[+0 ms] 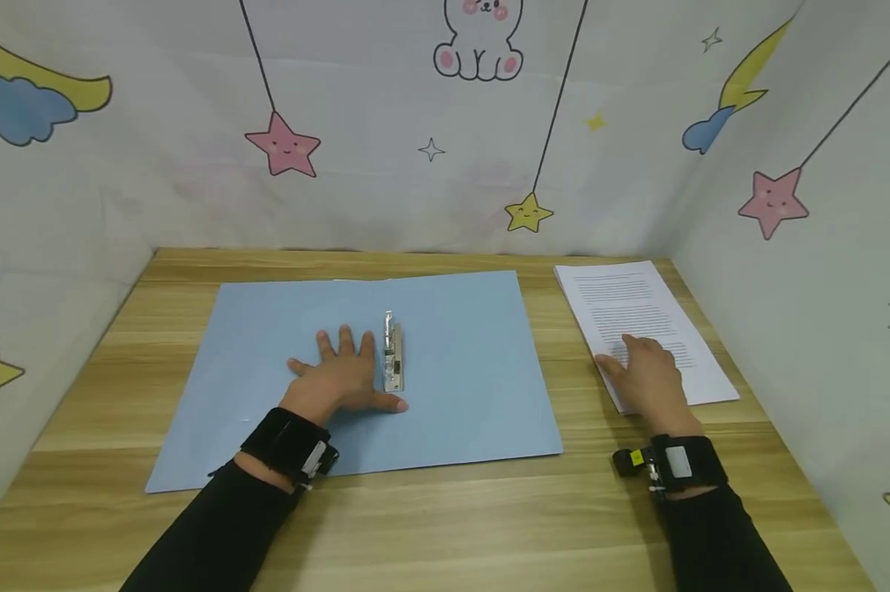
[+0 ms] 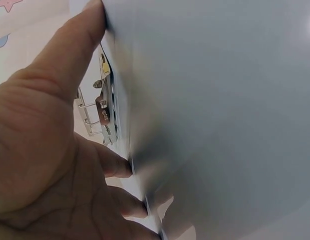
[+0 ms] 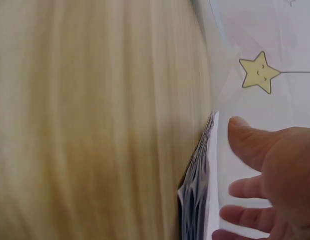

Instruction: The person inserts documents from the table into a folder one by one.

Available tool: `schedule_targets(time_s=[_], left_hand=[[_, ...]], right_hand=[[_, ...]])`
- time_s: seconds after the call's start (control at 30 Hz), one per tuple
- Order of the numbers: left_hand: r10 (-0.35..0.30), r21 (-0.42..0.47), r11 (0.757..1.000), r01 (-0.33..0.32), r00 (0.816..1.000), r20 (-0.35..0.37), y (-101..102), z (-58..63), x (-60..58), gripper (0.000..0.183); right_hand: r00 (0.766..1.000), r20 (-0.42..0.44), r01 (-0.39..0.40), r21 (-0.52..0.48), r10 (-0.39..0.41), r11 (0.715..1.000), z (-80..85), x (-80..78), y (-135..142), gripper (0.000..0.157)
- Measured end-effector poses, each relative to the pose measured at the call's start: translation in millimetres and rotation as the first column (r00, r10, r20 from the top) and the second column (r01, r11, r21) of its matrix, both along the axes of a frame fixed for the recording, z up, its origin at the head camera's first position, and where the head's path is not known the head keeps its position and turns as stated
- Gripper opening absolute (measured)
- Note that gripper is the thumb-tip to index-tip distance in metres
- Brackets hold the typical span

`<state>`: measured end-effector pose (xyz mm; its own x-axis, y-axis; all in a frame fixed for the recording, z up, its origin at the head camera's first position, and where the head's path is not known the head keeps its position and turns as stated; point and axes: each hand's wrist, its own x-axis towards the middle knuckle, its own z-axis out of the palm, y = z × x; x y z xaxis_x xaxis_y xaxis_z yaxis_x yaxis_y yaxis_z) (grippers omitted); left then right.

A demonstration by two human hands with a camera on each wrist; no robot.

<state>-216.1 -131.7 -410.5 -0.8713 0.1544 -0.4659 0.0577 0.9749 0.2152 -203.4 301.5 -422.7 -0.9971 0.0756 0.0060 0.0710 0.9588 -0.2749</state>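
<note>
A light blue folder (image 1: 467,370) lies spread flat on the table, a metal clip mechanism (image 1: 393,353) standing along its middle. My left hand (image 1: 341,382) rests on the folder with fingers spread, just left of the clip, thumb pointing right below it. In the left wrist view its fingertips (image 2: 122,167) meet the folder's surface, with the metal clip (image 2: 105,100) beyond the palm. My right hand (image 1: 647,382) is over the lower part of a stack of printed paper (image 1: 615,300), fingers relaxed. The right wrist view shows the paper stack's layered edge (image 3: 197,190) beside those fingers.
The wood-grain table (image 1: 445,526) runs under everything, with bare wood in front of the folder. Behind it and on both sides hang white cloth walls (image 1: 385,197) printed with stars and clouds. The paper stack lies near the table's right edge.
</note>
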Motion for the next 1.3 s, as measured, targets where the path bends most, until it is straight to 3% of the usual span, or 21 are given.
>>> schedule_targets(time_s=[0.2,0.7,1.03,1.3], left_hand=[[-0.002,-0.002,1.000,0.002,1.000,0.003,1,-1.6,-0.5,0.134],[-0.007,0.007,1.000,0.007,1.000,0.005,-8,-1.1,0.1,0.134],[-0.012,0.033,0.999,0.013,1.000,-0.025,-34,-7.0,0.2,0.135],[-0.012,0.049,0.999,0.012,1.000,-0.015,-31,-5.4,-1.6,0.136]], right_hand=[[0.993,0.116,0.001,0.047,-0.006,0.999,-4.9,4.5,4,0.071],[0.995,0.095,-0.006,0.076,-0.001,0.997,-3.8,27.4,-43,0.062],[0.994,0.112,-0.003,0.117,-0.010,0.993,-3.2,2.2,-60,0.064],[0.996,0.083,0.029,0.064,-0.034,0.997,7.0,-4.0,-32,0.048]])
